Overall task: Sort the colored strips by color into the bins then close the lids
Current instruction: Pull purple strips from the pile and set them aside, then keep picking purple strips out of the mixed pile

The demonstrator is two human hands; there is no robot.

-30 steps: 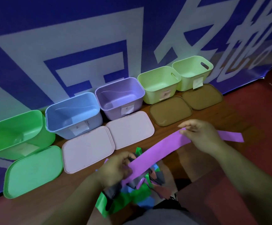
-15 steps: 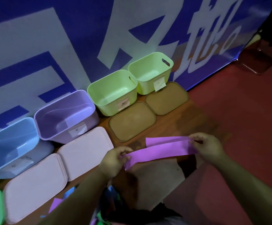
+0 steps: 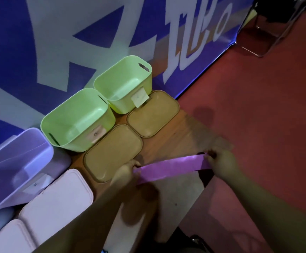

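A purple paper strip (image 3: 172, 168), folded over on itself, is stretched between both hands above the wooden board. My left hand (image 3: 124, 172) pinches its left end and my right hand (image 3: 221, 164) pinches the folded right end. The open purple bin (image 3: 11, 161) stands at the far left with a pale pink lid (image 3: 57, 203) in front of it. Two open light green bins (image 3: 75, 119) (image 3: 124, 83) stand further back, each with a tan lid (image 3: 112, 152) (image 3: 152, 112) lying flat in front. All bins in view look empty.
A blue and white banner (image 3: 75, 33) hangs behind the bins. Red floor (image 3: 258, 106) spreads to the right of the wooden board (image 3: 176, 141). A metal chair frame (image 3: 269, 33) stands at the top right. A second pale lid (image 3: 6, 238) shows at the bottom left.
The view has swung right, so the blue and dark green bins and the strip pile left the frame. The purple strip has been folded in half and now spans a shorter gap between my hands.
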